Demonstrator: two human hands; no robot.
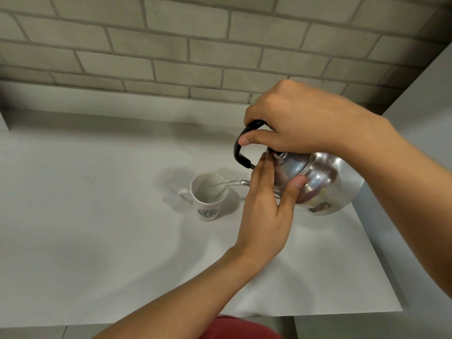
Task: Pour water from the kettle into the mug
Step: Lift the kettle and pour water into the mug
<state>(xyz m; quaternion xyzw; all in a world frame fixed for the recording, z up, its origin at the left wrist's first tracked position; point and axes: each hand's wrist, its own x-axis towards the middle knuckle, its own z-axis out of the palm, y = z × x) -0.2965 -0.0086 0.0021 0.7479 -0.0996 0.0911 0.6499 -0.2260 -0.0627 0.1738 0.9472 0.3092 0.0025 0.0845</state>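
At frame centre, right hand [300,118] grips the tilted kettle [322,182] handle; left hand [266,211], fingers extended, steadies the lid. Water enters the mug [208,195]. Pouring underway; next, level the kettle.

Both forearms are seen bare to the frame edge; no sleeves, watch, rings or bands are visible. Left hand [265,216] and right hand [300,126] are uncovered, no gloves. Nails are kept short and unpainted where shown. A red garment [238,327] is seen at the bottom edge; its type cannot be determined.
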